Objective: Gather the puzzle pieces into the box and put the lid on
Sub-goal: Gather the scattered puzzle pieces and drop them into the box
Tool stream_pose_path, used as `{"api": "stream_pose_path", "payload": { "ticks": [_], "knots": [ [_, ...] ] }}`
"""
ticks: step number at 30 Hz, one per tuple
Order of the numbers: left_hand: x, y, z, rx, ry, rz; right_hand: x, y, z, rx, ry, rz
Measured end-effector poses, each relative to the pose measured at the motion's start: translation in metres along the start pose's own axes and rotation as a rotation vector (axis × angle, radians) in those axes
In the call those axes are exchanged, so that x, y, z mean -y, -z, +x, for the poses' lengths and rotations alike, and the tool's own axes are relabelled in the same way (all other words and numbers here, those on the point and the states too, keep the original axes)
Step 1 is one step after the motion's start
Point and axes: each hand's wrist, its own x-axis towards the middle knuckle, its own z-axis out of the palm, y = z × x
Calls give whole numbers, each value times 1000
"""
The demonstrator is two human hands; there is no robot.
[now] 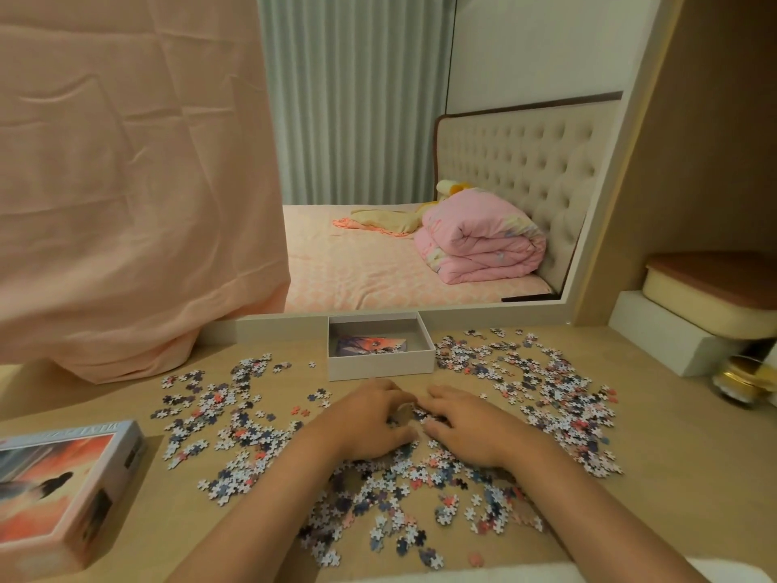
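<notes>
Puzzle pieces [378,490] lie scattered over the wooden desk [672,477], across the frame's lower middle and right. The picture-printed lid [63,490] sits lower left. The open white box [380,366] stands at centre. Just below it, left hand [370,418] and right hand [466,429] lie palms down, fingers curled over heaped pieces.

A pink cloth [126,183] hangs beside the mirror [420,162] behind the desk [656,435].

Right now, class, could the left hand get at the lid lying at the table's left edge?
Probably yes: the lid lies on the left hand's own side, with only flat puzzle pieces on the table between them, nothing tall.
</notes>
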Motion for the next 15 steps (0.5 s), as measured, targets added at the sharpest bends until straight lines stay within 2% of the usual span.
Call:
{"api": "stream_pose_path", "payload": {
  "ticks": [5, 9, 12, 15],
  "knots": [
    [0, 4, -16, -13, 24, 112, 8, 14, -24, -55, 30, 84],
    [-1, 2, -28, 112, 83, 191, 8, 24, -38, 14, -63, -128],
    [-2, 0, -29, 40, 64, 153, 11, 23, -39, 128, -148, -160],
    [-2, 0, -28, -14, 29, 113, 17, 16, -32, 99, -149, -72]
  ]
}}
